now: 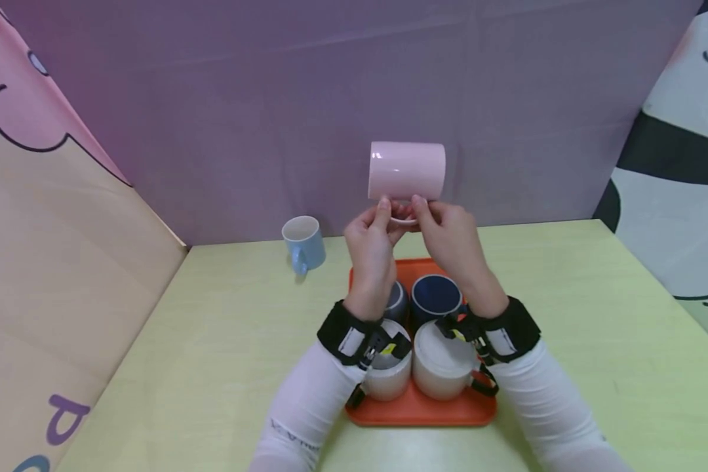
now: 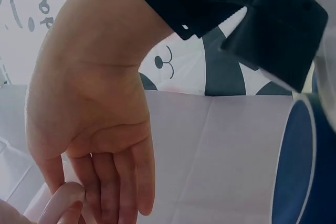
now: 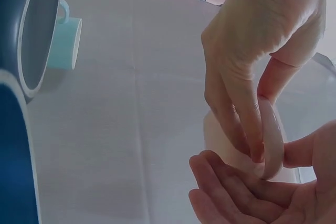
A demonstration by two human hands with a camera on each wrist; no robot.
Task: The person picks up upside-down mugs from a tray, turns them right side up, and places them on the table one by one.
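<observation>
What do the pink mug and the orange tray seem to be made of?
Pink mug: probably glazed ceramic, judging by its glossy surface with sharp highlights and its thick handle. Orange tray: likely plastic, with uniform colour, a smooth matte look and a rounded moulded rim. Neither material is certain.

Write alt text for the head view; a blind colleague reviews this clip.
Both hands, left hand and right hand, hold a pink mug by its handle above an orange tray of mugs. A light blue mug stands apart on the green table.
</observation>
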